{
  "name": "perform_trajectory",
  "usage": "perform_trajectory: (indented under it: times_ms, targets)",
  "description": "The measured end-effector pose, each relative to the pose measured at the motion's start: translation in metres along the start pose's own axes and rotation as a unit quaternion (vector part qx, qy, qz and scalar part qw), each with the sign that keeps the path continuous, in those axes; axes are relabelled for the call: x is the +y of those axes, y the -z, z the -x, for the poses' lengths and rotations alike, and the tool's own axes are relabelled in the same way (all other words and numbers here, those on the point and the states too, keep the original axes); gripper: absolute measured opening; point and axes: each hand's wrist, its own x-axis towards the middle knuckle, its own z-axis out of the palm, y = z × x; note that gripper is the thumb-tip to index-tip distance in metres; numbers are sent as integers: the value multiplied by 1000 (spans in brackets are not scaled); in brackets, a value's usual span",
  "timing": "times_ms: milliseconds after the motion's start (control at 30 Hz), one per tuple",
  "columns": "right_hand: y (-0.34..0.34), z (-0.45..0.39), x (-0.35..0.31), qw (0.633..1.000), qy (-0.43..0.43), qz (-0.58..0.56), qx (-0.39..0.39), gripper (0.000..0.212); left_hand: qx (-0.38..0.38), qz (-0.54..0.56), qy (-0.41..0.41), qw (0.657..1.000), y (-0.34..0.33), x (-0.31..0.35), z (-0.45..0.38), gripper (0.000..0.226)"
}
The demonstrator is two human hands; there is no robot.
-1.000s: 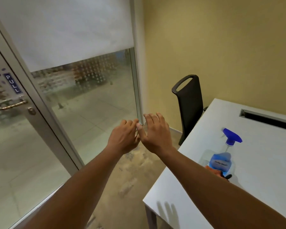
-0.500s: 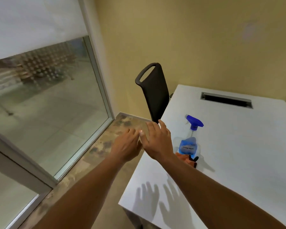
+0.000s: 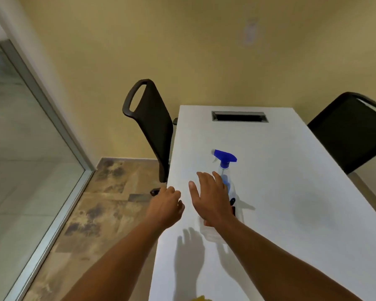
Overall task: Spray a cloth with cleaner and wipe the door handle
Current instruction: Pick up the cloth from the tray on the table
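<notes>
Two bare hands hover over the white counter [image 3: 291, 192], neither grip holding anything: the right hand [image 3: 212, 198] spreads straight fingers just before the clear spray bottle with blue trigger head [image 3: 224, 161], the left hand [image 3: 165, 205] loosely curled at the counter's edge. Black chairs [image 3: 154, 127] flank the counter.

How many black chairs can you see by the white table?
2. One chair stands at the left side of the table, its back tilted. The other chair is at the right side, partly cut off by the picture's edge. More may be out of view.
</notes>
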Motion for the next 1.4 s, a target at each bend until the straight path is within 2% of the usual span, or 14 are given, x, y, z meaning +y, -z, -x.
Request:
perform_trajectory:
  times_ms: [333,467,533,600,800,1100,1267,1400]
  targets:
    - [-11,-18,40,999,-36,-1,-32,52,-45,14,-12,999,-17,19,-17,34]
    - [-29,-30,67,988,-97,6,-118,55,-69,44,2,997,-25,26,-26,35]
    - [-40,-33,79,972,-160,-22,-170,64,-89,61,-3,994,-28,33,-29,38]
    - [-51,-37,88,963,-185,-8,-198,72,-113,87,-3,990,-32,38,-33,43]
    - [-75,-46,102,958,-131,49,-252,58,-162,113,10,980,-48,53,-37,54]
    - [-82,-59,105,938,-66,100,-326,64,-166,101,19,981,-67,58,-41,44]
    - [-75,-60,107,945,-59,106,-304,40,-145,109,19,983,-68,56,-41,43]
    - [-64,-56,107,950,-72,66,-295,38,-133,127,27,983,-65,57,-47,44]
